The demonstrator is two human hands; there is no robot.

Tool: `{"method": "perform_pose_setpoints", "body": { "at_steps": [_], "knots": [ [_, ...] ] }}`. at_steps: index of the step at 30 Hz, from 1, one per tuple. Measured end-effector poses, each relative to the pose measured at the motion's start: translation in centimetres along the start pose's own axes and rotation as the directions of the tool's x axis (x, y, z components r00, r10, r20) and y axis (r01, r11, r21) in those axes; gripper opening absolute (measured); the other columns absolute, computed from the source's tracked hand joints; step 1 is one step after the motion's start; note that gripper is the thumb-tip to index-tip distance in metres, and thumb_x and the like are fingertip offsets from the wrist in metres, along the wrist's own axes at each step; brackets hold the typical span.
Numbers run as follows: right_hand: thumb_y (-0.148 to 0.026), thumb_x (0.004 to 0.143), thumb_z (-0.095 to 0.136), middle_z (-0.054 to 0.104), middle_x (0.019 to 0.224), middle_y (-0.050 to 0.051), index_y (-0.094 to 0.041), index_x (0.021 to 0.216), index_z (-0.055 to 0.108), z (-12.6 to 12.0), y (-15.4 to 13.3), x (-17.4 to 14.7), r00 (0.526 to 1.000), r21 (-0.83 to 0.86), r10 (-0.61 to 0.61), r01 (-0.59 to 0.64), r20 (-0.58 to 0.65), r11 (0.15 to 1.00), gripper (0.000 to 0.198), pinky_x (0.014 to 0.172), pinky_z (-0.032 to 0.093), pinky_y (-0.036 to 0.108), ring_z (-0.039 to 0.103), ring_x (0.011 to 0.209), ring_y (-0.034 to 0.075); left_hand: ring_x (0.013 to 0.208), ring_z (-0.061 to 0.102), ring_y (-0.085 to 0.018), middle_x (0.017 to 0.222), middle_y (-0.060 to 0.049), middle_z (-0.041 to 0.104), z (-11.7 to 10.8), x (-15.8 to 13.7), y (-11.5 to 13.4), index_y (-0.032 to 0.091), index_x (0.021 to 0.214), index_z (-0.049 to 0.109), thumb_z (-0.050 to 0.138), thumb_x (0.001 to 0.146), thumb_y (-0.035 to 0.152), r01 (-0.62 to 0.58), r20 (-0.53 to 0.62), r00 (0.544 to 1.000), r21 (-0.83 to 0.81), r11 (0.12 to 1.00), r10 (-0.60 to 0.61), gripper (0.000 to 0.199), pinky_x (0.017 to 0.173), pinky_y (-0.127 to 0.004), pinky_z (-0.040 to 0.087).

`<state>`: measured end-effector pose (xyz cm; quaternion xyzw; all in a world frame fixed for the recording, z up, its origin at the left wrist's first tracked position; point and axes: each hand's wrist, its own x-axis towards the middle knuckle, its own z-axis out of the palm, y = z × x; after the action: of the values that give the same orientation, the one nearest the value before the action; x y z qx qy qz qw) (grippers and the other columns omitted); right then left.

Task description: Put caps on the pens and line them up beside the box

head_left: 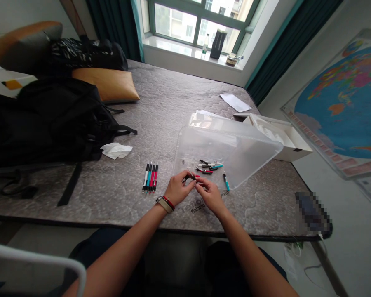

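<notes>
My left hand (178, 189) and my right hand (210, 196) meet at the open mouth of a clear plastic bin (250, 154) lying on its side. Fingertips of both are pinched on a small dark pen part (191, 177); a bit of red shows beside it, and its exact form is too small to tell. Inside the bin, just beyond my fingers, lie loose pen parts, among them a red-and-black barrel (205, 171) and a teal barrel (217, 167). Another teal barrel (226, 182) rests nearer the right. Left of my hands, several click pens (152, 177) stand side by side in a row.
A black backpack (64, 119) and a crumpled tissue (116, 150) lie on the left of the quilted mattress (160, 107). An orange cushion (108, 84) is behind them. To the right are a white box (297, 142), paper (235, 102) and a pixelated dark object (313, 212).
</notes>
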<state>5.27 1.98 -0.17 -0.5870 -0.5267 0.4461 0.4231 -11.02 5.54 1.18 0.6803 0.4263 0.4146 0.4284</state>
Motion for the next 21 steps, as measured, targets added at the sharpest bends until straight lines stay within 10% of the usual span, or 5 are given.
{"method": "perform_pose_setpoints", "body": {
  "at_steps": [10, 21],
  "knots": [
    [-0.037, 0.081, 0.069, 0.072, 0.108, 0.008, -0.023, 0.122, 0.065, 0.32, -0.12, -0.25, 0.998, 0.034, -0.048, 0.050, -0.045, 0.998, 0.043, 0.075, 0.055, 0.034, 0.068, 0.089, 0.021, 0.061, 0.053, -0.012, 0.086, -0.001, 0.070, 0.05, 0.06, -0.33, 0.019, 0.094, 0.068, 0.065, 0.083, 0.031, 0.005, 0.031, 1.000, -0.016, 1.000, -0.004, 0.017, 0.056, -0.023, 0.040],
    [-0.043, 0.077, 0.072, 0.073, 0.104, 0.007, -0.022, 0.106, 0.065, 0.61, -0.29, 0.01, 0.984, 0.297, 0.097, -0.050, -0.149, 0.954, 0.037, 0.070, 0.054, 0.032, 0.070, 0.085, 0.021, 0.110, 0.064, -0.024, 0.113, -0.013, 0.071, 0.13, 0.72, -0.83, 0.016, 0.109, 0.061, 0.057, 0.090, 0.033, 0.131, 0.037, 0.991, -0.532, 0.837, -0.131, 0.026, 0.098, -0.037, 0.043]
  ]
}}
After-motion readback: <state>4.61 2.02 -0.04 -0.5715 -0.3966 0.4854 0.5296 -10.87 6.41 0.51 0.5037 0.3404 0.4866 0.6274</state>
